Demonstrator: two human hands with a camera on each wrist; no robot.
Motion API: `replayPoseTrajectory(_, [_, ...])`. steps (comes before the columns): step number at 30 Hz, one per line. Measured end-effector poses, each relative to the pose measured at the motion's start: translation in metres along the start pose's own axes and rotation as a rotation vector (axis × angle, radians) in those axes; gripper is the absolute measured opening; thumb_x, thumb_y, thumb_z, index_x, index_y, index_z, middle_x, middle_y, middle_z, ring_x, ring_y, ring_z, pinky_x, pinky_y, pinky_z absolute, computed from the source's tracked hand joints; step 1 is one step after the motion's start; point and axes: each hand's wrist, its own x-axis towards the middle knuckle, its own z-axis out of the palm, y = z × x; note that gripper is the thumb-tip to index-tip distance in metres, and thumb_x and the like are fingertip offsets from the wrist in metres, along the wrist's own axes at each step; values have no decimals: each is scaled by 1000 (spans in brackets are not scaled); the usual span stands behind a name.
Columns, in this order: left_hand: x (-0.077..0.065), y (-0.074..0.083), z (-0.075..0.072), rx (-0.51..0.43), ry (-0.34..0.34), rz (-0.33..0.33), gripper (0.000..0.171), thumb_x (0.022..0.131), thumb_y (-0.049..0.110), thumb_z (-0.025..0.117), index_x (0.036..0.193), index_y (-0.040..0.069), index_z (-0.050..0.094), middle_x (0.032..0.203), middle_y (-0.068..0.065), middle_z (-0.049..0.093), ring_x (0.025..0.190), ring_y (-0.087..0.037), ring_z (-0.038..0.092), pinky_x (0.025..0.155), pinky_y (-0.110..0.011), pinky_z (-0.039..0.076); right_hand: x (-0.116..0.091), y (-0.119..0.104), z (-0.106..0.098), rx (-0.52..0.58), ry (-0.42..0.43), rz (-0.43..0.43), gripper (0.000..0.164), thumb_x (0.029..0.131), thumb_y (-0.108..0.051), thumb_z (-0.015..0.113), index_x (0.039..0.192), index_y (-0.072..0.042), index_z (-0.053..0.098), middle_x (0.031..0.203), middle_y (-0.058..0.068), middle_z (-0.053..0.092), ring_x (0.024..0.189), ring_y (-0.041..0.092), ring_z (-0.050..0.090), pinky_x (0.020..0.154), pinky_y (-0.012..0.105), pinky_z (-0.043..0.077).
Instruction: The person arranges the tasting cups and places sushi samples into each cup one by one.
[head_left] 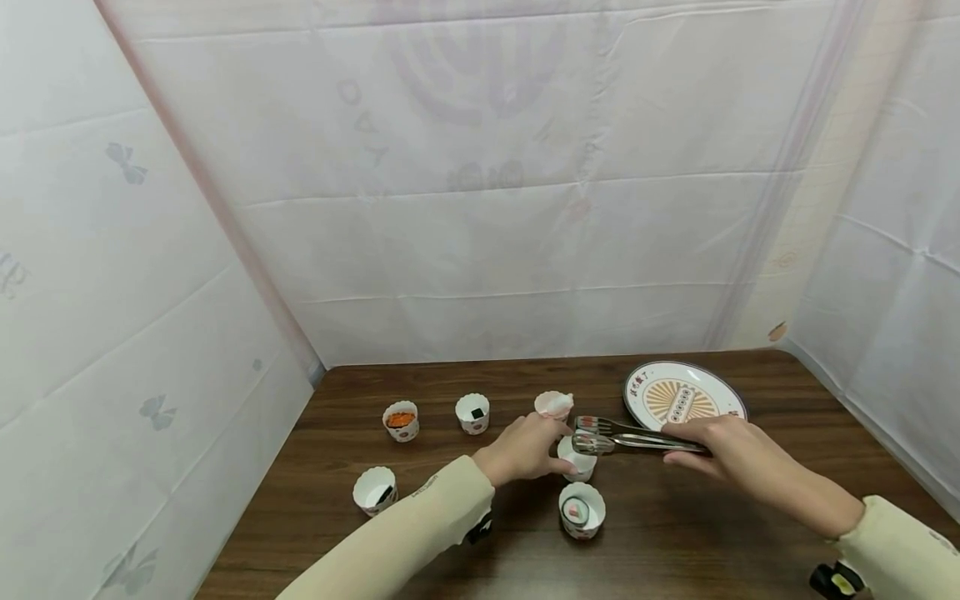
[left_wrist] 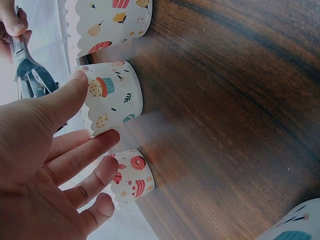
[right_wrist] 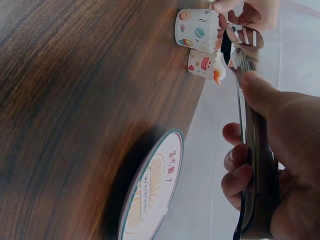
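My left hand [head_left: 525, 450] pinches the rim of a white patterned paper cup [left_wrist: 110, 97] between thumb and fingers. My right hand [head_left: 738, 446] grips a pair of metal tongs [head_left: 637, 440] with fork-like ends, which reach over that cup. In the right wrist view, a small black piece [right_wrist: 226, 47] shows between the tong tips. Just behind the pinched cup stands another paper cup [head_left: 553, 406] with something white and orange in it. In front of it, a third paper cup [head_left: 592, 525] contains a small round roll [head_left: 576, 510].
Farther left are a paper cup with orange bits [head_left: 401, 419] and two more cups, one behind [head_left: 473, 426] and one nearer [head_left: 369, 482], each with a black piece inside. A printed plate [head_left: 723, 387] lies at the back right. White cloth hangs [head_left: 480, 250] around the wooden table [head_left: 315, 533].
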Motion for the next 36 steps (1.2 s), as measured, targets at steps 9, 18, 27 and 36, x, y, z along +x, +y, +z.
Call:
replayPoseTrajectory(9, [1, 0, 1, 16, 3, -8, 50, 86, 41, 84, 126, 12, 73, 118, 1, 74, 79, -6, 62, 68, -23, 50, -1, -2, 4, -15, 15, -1, 33, 83, -37, 85, 109, -18, 80, 102, -6, 78, 90, 16, 75, 73, 42, 59])
replayPoseTrajectory(18, [1, 0, 0, 7, 5, 7, 44, 88, 40, 83, 120, 12, 75, 113, 4, 74, 79, -5, 61, 67, -22, 48, -2, -3, 5, -7, -20, 59, 35, 83, -39, 84, 112, -20, 79, 102, -4, 77, 89, 20, 74, 69, 47, 58])
replayPoseTrajectory(27, [2, 0, -2, 0, 2, 16, 47, 88, 40, 83, 123, 10, 75, 120, 1, 74, 76, -5, 57, 65, -21, 45, -4, 1, 5, 0, -20, 70, 37, 84, -42, 83, 114, -19, 79, 101, 0, 78, 88, 22, 74, 67, 48, 58])
replayPoseTrajectory(36, [1, 0, -1, -31, 0, -4, 46, 87, 39, 84, 124, 11, 75, 118, 2, 74, 80, -5, 63, 67, -21, 48, -8, 5, 8, 3, 1, 93, 38, 83, -39, 85, 114, -17, 79, 101, 3, 78, 89, 23, 74, 69, 48, 58])
